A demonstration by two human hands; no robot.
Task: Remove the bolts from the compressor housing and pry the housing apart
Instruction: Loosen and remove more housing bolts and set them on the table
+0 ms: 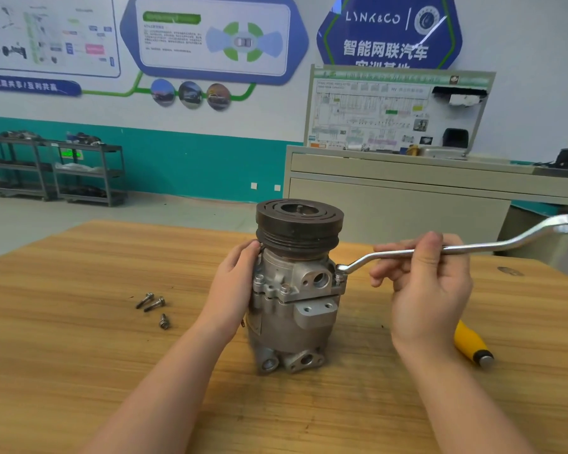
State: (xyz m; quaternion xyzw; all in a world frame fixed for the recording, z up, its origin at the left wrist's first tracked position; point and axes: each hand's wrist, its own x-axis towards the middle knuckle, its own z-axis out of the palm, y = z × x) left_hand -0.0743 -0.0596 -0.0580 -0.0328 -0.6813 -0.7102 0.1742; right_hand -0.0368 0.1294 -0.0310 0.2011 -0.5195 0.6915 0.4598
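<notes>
A grey metal compressor (pixel 292 309) stands upright on the wooden table (pixel 79 355), its dark pulley (pixel 299 224) on top. My left hand (pixel 233 286) grips the housing's left side just under the pulley. My right hand (pixel 423 283) holds the middle of a long offset ring wrench (pixel 473 249) between thumb and fingers. The wrench's ring end sits on a bolt (pixel 340 271) at the housing's upper right flange. Three removed bolts (pixel 154 306) lie loose on the table to the left of the compressor. More bolt heads show on the front flange (pixel 273 286).
A yellow-handled tool (pixel 471 345) lies on the table behind my right wrist. A beige cabinet (pixel 407 191) with a wiring display board stands beyond the table. Dark metal shelves (pixel 53 172) stand along the far left wall.
</notes>
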